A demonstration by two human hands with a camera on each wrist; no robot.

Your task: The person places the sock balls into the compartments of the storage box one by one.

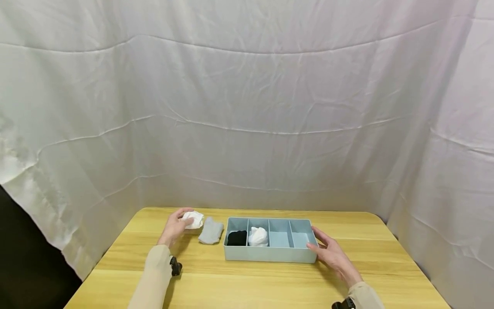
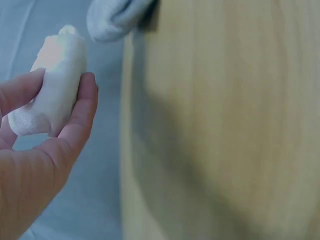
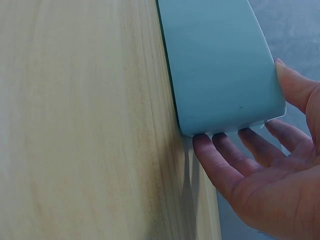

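Right hand point(image 1: 335, 256): fingers straight, flat against the end wall of the pale blue four-compartment plastic tray point(image 1: 270, 255); fingertips hidden beneath its corner. Left hand point(image 1: 174, 227) pinches a rolled white sock point(image 1: 194, 219). Just beside: grey sock point(image 1: 211, 231), partly cut off in wrist view.

wooden table point(image 1: 270, 279) bears a blue divided tray point(image 1: 270, 254) and grey sock point(image 1: 211, 231).

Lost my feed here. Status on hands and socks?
Left hand grips white sock. Right hand open against organizer. Grey sock lies between.
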